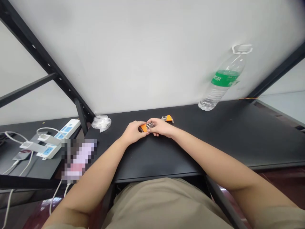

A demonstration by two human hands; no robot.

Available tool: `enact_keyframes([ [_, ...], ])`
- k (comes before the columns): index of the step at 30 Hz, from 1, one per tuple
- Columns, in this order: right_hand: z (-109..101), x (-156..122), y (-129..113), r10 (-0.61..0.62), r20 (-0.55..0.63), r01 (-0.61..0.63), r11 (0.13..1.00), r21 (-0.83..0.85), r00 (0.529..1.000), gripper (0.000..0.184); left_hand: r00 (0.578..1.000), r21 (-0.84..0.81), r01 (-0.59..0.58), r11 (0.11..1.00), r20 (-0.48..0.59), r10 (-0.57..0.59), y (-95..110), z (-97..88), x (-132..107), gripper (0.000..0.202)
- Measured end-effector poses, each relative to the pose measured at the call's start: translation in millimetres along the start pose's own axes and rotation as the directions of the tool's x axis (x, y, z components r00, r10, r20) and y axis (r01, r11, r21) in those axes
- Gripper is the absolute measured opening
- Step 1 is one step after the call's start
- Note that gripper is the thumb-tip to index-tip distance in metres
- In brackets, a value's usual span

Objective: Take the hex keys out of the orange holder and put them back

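Between my two hands is a hex key set [144, 128], several metal keys in an orange holder, held just above the black table. My left hand [134, 131] is closed around the holder's left side, thumb and fingers pinching it. My right hand [160, 126] is closed on the ends of the keys at the right, its fingertips partly hiding them. A second hex key set [168, 118] with an orange holder lies on the table just behind my right hand.
A large clear bottle [225, 78] with a green label stands at the back right. Crumpled clear plastic [101, 123] lies at the back left. Further left are a power strip [68, 128] with white chargers and cables, and a pixelated phone-like object [81, 159].
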State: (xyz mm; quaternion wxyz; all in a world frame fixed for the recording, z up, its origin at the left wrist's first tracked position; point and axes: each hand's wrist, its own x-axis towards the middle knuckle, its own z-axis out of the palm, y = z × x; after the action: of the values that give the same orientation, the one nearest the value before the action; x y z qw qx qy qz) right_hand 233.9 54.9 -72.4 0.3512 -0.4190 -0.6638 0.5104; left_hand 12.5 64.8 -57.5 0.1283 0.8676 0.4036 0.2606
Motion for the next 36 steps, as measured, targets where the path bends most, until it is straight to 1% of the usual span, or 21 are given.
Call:
enact_keyframes([
  [8, 3, 1, 1, -0.019, 0.005, 0.019, 0.997, 0.073, 1.000, 0.032, 1.000, -0.053, 0.031, 0.998, 0.009, -0.030, 0, -1.2, 0, 0.053],
  [13, 1, 1, 0, 0.024, 0.046, -0.027, 0.997, 0.074, 0.999, 0.035, 0.999, -0.023, 0.016, 1.000, 0.044, -0.015, 2, 0.9, -1, 0.052],
  [17, -1, 1, -1, 0.043, 0.029, -0.045, 0.995, 0.084, 0.999, 0.035, 0.999, 0.015, 0.008, 1.000, 0.035, -0.009, 0, 0.9, -1, 0.051],
  [22, -6, 2, -4, 0.111, 0.010, -0.111, 0.982, 0.152, 0.994, 0.032, 0.999, 0.032, 0.020, 0.999, 0.032, -0.021, -8, -3.9, -1, 0.049],
  [25, -10, 0, -8, 0.163, 0.029, -0.165, 0.970, 0.179, 0.986, 0.028, 0.997, 0.011, 0.038, 0.999, 0.061, -0.038, -10, -7.7, -1, 0.046],
  [28, -13, -2, -12, 0.213, 0.063, -0.220, 0.961, 0.168, 0.975, 0.029, 0.992, -0.015, 0.064, 0.998, 0.107, -0.062, -8, -10.6, -2, 0.042],
  [30, -13, -2, -12, 0.228, 0.097, -0.239, 0.964, 0.118, 0.969, 0.030, 0.989, -0.022, 0.077, 0.997, 0.127, -0.074, -5, -12.0, -4, 0.040],
  [32, -12, -2, -10, 0.213, 0.082, -0.213, 0.977, -0.008, 0.974, 0.031, 0.989, -0.016, 0.074, 0.997, 0.128, -0.071, -1, -13.2, -5, 0.039],
  [33, -11, -1, -8, 0.184, 0.041, -0.179, 0.977, -0.115, 0.982, 0.031, 0.990, -0.006, 0.067, 0.998, 0.124, -0.066, 0, -13.8, -5, 0.038],
  [34, -11, -1, -6, 0.135, -0.014, -0.135, 0.959, -0.250, 0.991, 0.030, 0.991, 0.010, 0.060, 0.998, 0.121, -0.061, 2, -14.3, -6, 0.038],
  [35, -11, -1, -5, 0.067, -0.068, -0.089, 0.914, -0.396, 0.995, 0.028, 0.991, 0.030, 0.054, 0.998, 0.121, -0.057, 3, -14.8, -6, 0.036],
  [36, -11, -1, -4, -0.009, -0.108, -0.051, 0.843, -0.536, 0.994, 0.027, 0.991, 0.049, 0.049, 0.998, 0.121, -0.055, 5, -15.1, -7, 0.035],
])
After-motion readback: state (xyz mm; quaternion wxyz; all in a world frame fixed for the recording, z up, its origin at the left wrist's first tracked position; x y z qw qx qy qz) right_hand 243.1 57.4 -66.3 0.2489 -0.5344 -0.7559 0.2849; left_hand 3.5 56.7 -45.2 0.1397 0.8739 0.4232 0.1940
